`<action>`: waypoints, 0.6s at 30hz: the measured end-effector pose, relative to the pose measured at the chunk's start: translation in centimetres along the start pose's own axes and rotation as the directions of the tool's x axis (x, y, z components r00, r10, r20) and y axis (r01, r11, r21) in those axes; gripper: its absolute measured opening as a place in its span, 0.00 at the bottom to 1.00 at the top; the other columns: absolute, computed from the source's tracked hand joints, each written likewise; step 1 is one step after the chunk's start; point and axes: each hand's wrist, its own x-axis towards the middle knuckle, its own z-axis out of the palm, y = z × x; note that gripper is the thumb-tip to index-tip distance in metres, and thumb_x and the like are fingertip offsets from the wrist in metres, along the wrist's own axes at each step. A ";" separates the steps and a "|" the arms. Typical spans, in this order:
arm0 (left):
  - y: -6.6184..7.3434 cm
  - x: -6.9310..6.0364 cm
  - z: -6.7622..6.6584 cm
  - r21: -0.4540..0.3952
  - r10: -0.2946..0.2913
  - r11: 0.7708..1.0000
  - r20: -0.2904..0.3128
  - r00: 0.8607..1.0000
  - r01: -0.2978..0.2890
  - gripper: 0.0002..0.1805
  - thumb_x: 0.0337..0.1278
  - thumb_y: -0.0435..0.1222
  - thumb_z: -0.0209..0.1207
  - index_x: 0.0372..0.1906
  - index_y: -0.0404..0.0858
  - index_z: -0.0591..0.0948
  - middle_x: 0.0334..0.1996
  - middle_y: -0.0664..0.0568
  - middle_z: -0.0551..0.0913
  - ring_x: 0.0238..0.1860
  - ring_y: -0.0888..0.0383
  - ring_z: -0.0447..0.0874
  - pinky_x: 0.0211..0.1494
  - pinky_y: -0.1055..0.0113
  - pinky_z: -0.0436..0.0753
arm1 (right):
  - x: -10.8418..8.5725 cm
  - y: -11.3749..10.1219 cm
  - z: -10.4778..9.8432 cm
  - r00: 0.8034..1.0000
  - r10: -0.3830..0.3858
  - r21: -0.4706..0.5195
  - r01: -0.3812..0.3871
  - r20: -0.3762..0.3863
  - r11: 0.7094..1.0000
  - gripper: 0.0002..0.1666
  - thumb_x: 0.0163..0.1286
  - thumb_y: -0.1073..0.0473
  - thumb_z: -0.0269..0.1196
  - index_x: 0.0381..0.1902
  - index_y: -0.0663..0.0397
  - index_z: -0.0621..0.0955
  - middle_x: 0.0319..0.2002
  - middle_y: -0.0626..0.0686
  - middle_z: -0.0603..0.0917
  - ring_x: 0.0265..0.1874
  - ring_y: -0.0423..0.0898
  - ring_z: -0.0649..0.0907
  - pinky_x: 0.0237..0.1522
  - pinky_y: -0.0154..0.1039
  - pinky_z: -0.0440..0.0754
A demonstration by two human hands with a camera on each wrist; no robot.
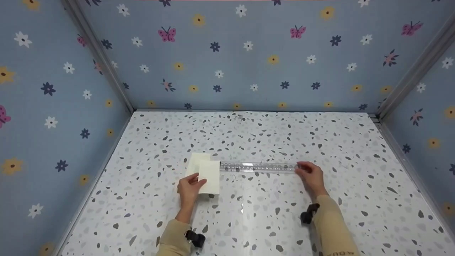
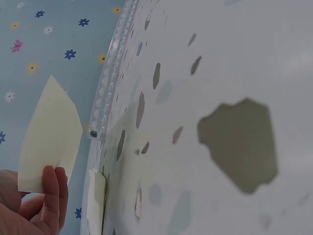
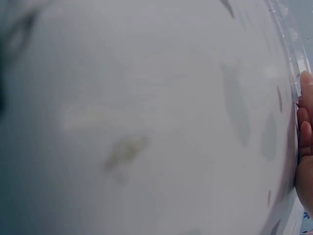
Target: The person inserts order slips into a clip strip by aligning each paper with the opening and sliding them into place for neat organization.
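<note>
My left hand pinches the lower left part of a pale yellow paper sheet, thumb on its near face. In the left wrist view that sheet stands up off the table. Behind it lies a pale yellow paper pad, partly hidden; the left wrist view shows the pad edge-on, with some thickness. A long, clear plastic strip with a row of rounded shapes along it lies crosswise on the table. At its right end my right hand holds it between thumb and fingers.
The white table has grey speckles and a glossy reflection down its middle. Blue flowered panels stand along the back and both sides, joined by grey corner posts. Each wrist wears a black camera.
</note>
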 end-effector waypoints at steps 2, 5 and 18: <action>0.0 -0.3 0.1 0.002 0.003 1.000 0.005 1.000 -0.003 0.20 0.36 0.28 0.67 0.41 0.27 0.80 0.32 0.40 0.80 0.34 0.52 0.77 0.30 0.71 0.76 | 0.0 -0.1 0.0 1.000 0.022 0.011 -0.022 0.005 1.000 0.20 0.55 0.59 0.63 0.48 0.52 0.77 0.45 0.52 0.76 0.42 0.46 0.73 0.45 0.39 0.69; -0.1 -0.6 0.2 -0.001 0.003 1.000 0.016 1.000 -0.003 0.19 0.36 0.28 0.67 0.41 0.28 0.80 0.32 0.41 0.80 0.34 0.52 0.77 0.30 0.72 0.75 | 0.0 -0.1 -0.1 0.999 0.042 0.012 -0.042 0.015 0.999 0.21 0.55 0.58 0.63 0.49 0.51 0.76 0.46 0.51 0.76 0.43 0.46 0.73 0.46 0.40 0.68; -0.8 -1.8 1.3 -0.046 0.024 0.999 0.053 0.998 -0.021 0.20 0.35 0.27 0.67 0.41 0.27 0.80 0.31 0.41 0.81 0.33 0.53 0.79 0.33 0.70 0.77 | 0.0 -0.1 0.0 0.999 0.048 0.007 -0.048 0.002 0.999 0.21 0.55 0.58 0.63 0.49 0.51 0.76 0.46 0.52 0.76 0.43 0.46 0.73 0.47 0.40 0.68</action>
